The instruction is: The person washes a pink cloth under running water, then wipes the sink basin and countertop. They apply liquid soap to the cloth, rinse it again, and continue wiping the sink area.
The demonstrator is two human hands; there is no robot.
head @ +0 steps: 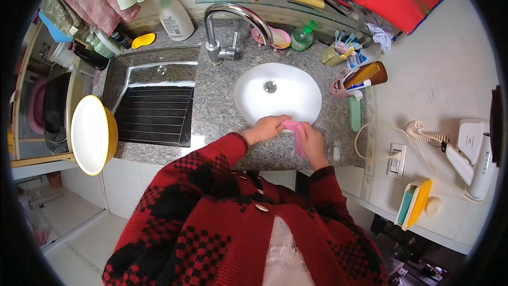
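Note:
A small pink cloth (293, 126) is gripped between my two hands at the near rim of the white oval sink (254, 95). My left hand (269, 129) pinches its left end, fingers reaching over the rim. On the other side, my right hand (312, 143) holds the right part, and a strip of the cloth hangs below it over the granite countertop (218, 111). A chrome faucet (242, 10) arches over the back of the basin; no water shows coming from it. The metal drain (270, 86) is visible in the basin.
Behind the sink stand a pink soap dish (278, 39) and a green pump bottle (303, 37). Cups of toothbrushes (335, 53) line the right side. A dark ribbed basin (154, 107) and a yellow-rimmed bowl (90, 135) are at left. A hair dryer (466, 163) hangs on the right wall.

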